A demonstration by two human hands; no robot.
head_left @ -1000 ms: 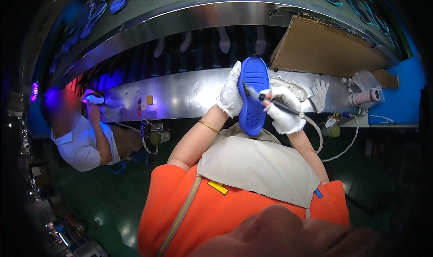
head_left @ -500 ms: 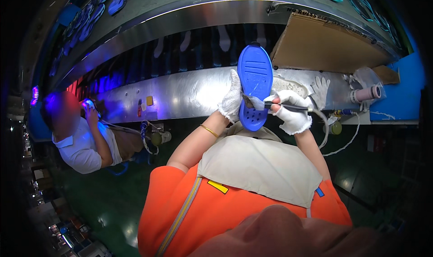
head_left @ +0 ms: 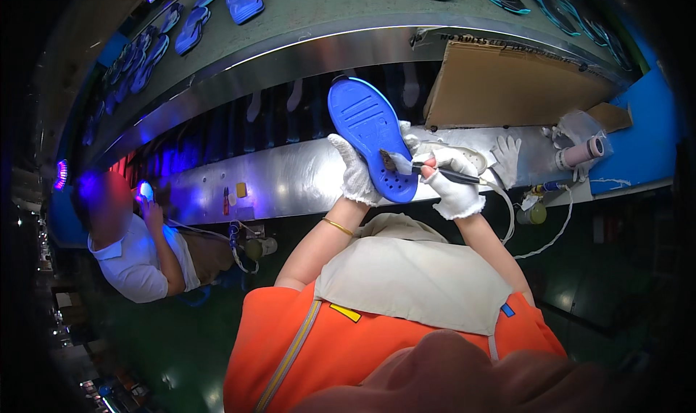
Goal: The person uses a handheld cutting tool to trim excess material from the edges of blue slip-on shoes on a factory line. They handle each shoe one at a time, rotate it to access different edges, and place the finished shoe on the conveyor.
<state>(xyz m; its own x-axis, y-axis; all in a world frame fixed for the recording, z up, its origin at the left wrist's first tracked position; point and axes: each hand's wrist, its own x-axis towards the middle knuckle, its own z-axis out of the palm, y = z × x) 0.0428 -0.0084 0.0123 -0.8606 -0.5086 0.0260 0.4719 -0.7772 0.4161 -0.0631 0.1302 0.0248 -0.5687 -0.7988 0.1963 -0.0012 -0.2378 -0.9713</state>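
A blue shoe sole [head_left: 366, 119] with grooves in its upper part and small holes near its lower end is tilted toward the upper left. My left hand [head_left: 355, 174], in a white glove, grips it from below, thumb along the left edge and gloved fingertips showing at the right edge. Between the fingers of my right hand [head_left: 458, 184], also white-gloved with a bare fingertip showing, is a brush [head_left: 451, 174] with a black handle and a pale hose running from it. Its bristles rest against the lower part of the sole, above the holes.
Behind my hands runs a metal bench [head_left: 290, 174] with a white glove [head_left: 506, 159], a pink roll [head_left: 583, 152] and a yellow block [head_left: 241, 190]. A cardboard sheet [head_left: 515, 87] leans behind. More soles lie on a belt [head_left: 326, 7]. A co-worker [head_left: 138, 246] sits left.
The sole has swung its top toward the left and shifted left with my left hand. My right hand and the brush have moved slightly left too. The whole view has shifted somewhat.
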